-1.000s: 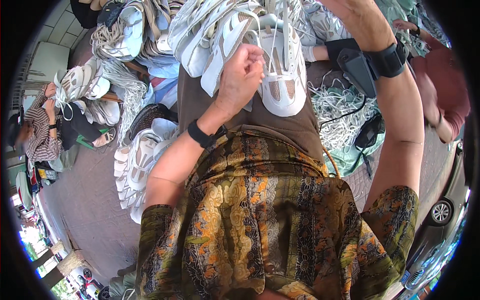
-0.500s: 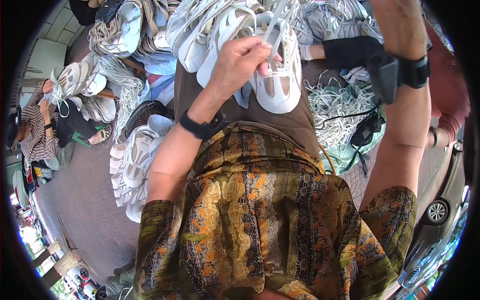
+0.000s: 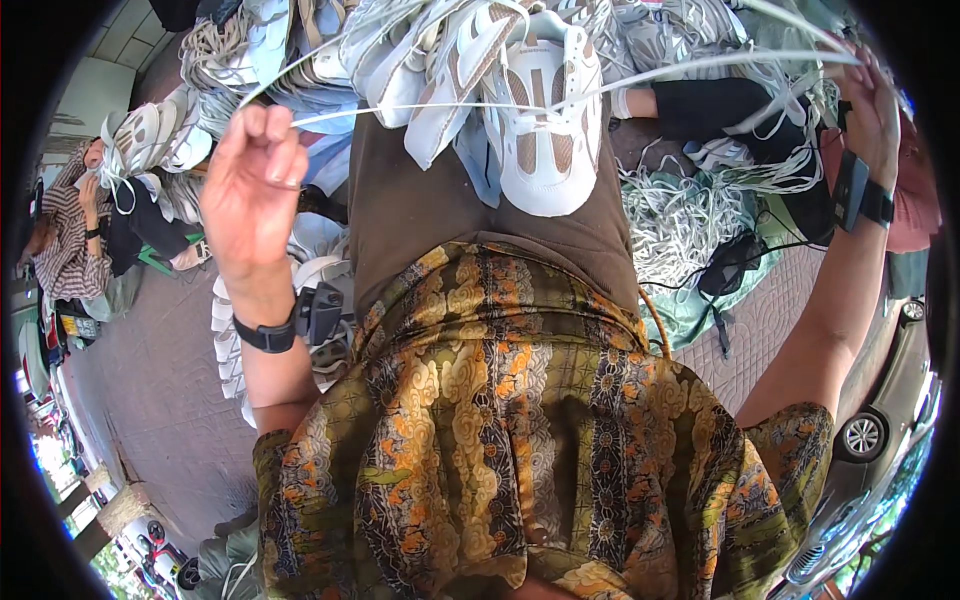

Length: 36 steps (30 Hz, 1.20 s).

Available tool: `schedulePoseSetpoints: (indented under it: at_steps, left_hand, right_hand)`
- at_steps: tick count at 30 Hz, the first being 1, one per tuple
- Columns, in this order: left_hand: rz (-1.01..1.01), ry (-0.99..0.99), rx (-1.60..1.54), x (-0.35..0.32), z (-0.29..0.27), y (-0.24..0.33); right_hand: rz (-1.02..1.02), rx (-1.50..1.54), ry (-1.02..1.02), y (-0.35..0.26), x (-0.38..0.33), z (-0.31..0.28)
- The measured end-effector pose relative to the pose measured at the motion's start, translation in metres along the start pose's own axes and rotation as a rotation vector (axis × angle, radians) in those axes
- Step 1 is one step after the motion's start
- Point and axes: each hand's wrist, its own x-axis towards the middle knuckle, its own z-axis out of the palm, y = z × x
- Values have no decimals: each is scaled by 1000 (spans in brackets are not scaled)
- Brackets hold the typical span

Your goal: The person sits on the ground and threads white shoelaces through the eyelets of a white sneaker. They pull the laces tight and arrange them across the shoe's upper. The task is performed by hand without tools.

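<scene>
A white sneaker upper [image 3: 545, 185] with tan mesh panels lies across my lap, toe toward me. Through its lowest eyelets runs a white shoelace [image 3: 640, 76], stretched out to both sides. My left hand [image 3: 252, 185] is raised at the left, fingers curled closed around one end of the lace. Far to the right, my right hand [image 3: 872, 115] pinches the other end. Each wrist wears a dark strap with a small black device. More white uppers [image 3: 440, 90] hang together just left of the laced one.
A tangled heap of white laces [image 3: 680, 225] lies on green cloth at the right, beside a black pouch [image 3: 732, 262]. Stacked uppers [image 3: 232, 340] stand at my left. A seated person [image 3: 75, 225] handles uppers at far left; another person's reddish sleeve [image 3: 910, 180] is at right.
My left hand has left the shoe's eyelets and moved out left with a lace end. My right hand has moved farther right and lower. The lace now spans wide.
</scene>
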Motion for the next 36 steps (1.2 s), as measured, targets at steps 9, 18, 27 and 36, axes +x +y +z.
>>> schedulePoseSetpoints:
  at_steps: [9, 18, 27, 36]
  left_hand:
    - [267, 246, -13, -25, -57, 87]
    - [359, 616, 87, -190, -313, 219]
    - [-225, 761, 1531, -206, -193, 32]
    - [743, -441, 1751, -6, 71, -116]
  right_hand:
    - [0, -73, 531, 35, -17, -142]
    - [579, -1215, -64, 112, -87, -43]
    - [-256, -1132, -488, 183, -97, 179]
    - [-240, -1244, -482, 226, -80, 150]
